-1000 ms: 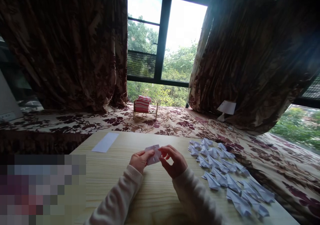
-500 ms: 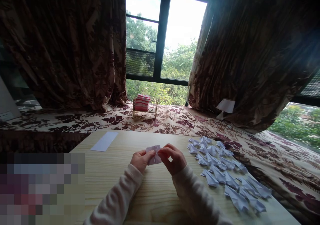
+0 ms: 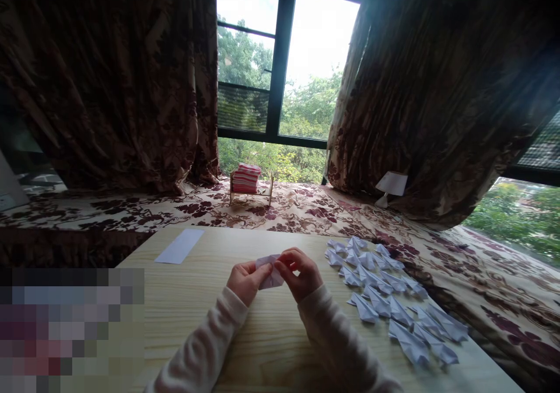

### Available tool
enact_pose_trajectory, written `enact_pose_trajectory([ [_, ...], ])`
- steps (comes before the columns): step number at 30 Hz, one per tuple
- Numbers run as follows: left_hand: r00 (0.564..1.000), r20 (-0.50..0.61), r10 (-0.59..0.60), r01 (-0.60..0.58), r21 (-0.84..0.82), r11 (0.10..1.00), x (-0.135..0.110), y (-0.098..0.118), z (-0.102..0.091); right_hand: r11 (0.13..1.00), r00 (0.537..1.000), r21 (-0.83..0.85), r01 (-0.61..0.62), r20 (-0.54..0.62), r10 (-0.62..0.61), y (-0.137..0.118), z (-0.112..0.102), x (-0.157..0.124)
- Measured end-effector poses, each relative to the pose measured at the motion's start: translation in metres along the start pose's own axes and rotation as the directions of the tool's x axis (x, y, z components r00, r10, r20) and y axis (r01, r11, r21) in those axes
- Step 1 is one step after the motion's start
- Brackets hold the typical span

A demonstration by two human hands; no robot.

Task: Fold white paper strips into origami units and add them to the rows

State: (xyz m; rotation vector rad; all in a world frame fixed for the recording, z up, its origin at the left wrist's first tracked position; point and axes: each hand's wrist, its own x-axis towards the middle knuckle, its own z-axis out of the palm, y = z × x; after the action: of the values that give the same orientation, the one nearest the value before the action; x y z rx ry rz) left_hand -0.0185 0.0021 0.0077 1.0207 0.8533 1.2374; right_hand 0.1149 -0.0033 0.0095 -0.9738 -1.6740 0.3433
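Note:
Both hands meet over the middle of a pale wooden table. My left hand and my right hand pinch a small piece of folded white paper between their fingertips, just above the tabletop. The fingers of both hands are curled closed on it. Cream sleeves cover both forearms. To the right lie several folded paper pieces in rows along the table's right side.
A flat white paper strip lies at the table's far left. Beyond the table, a floral-covered ledge holds a miniature wooden bed with striped bedding and a small white lamp. Dark curtains frame the window. A blurred patch covers the lower left.
My right fingers have closed in more tightly on the paper. The view has shifted slightly; the hands and paper stay in the same place over the table.

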Motion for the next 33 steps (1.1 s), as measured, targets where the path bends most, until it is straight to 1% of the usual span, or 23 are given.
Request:
enact_pose_trajectory([
  [3,0.999,0.006,0.035,-0.035,0.011,0.999,-0.003,0.001,0.003,0.999,0.999,0.011,-0.049,-0.02,0.049,0.002,0.001,-0.001],
  [6,0.999,0.01,0.053,-0.053,0.032,0.998,-0.003,-0.001,0.005,0.993,0.994,0.054,-0.106,-0.013,0.106,0.005,0.003,-0.002],
  [8,0.998,-0.013,0.055,-0.054,0.037,0.998,-0.002,-0.002,0.004,0.976,0.986,0.145,-0.16,-0.022,0.165,0.007,0.004,-0.002],
  [10,0.998,-0.038,0.046,-0.045,0.033,0.998,-0.001,-0.003,0.003,0.939,0.971,0.264,-0.221,-0.034,0.239,0.007,0.004,-0.002],
  [12,0.998,-0.052,0.039,-0.037,0.033,0.999,0.0,-0.003,0.002,0.91,0.958,0.319,-0.264,-0.025,0.286,0.008,0.003,-0.001],
  [14,0.998,-0.055,0.033,-0.031,0.034,0.999,0.0,-0.003,0.002,0.923,0.961,0.278,-0.266,0.002,0.277,0.009,0.003,-0.001],
  [16,0.999,-0.044,0.019,-0.019,0.02,1.0,-0.001,-0.002,0.003,0.942,0.969,0.232,-0.242,0.015,0.245,0.01,0.005,-0.002],
  [21,1.0,0.012,0.011,-0.011,0.011,1.0,-0.005,-0.001,0.005,0.934,0.968,0.26,-0.244,0.008,0.25,0.011,0.009,-0.003],
  [25,0.997,0.071,-0.02,0.018,0.041,0.999,-0.004,-0.001,0.004,0.933,0.97,0.266,-0.241,0.028,0.243,0.01,0.006,-0.002],
  [27,0.996,0.081,-0.022,0.018,0.051,0.999,-0.003,-0.002,0.003,0.93,0.969,0.273,-0.246,0.031,0.247,0.008,0.004,-0.002],
  [29,0.998,0.069,0.005,-0.01,0.074,0.997,-0.003,-0.004,0.003,0.932,0.968,0.264,-0.249,0.041,0.247,0.006,0.003,-0.002],
  [33,0.993,0.002,0.115,-0.114,0.183,0.976,-0.002,-0.009,0.004,0.937,0.962,0.217,-0.273,0.06,0.266,0.004,0.007,-0.003],
])
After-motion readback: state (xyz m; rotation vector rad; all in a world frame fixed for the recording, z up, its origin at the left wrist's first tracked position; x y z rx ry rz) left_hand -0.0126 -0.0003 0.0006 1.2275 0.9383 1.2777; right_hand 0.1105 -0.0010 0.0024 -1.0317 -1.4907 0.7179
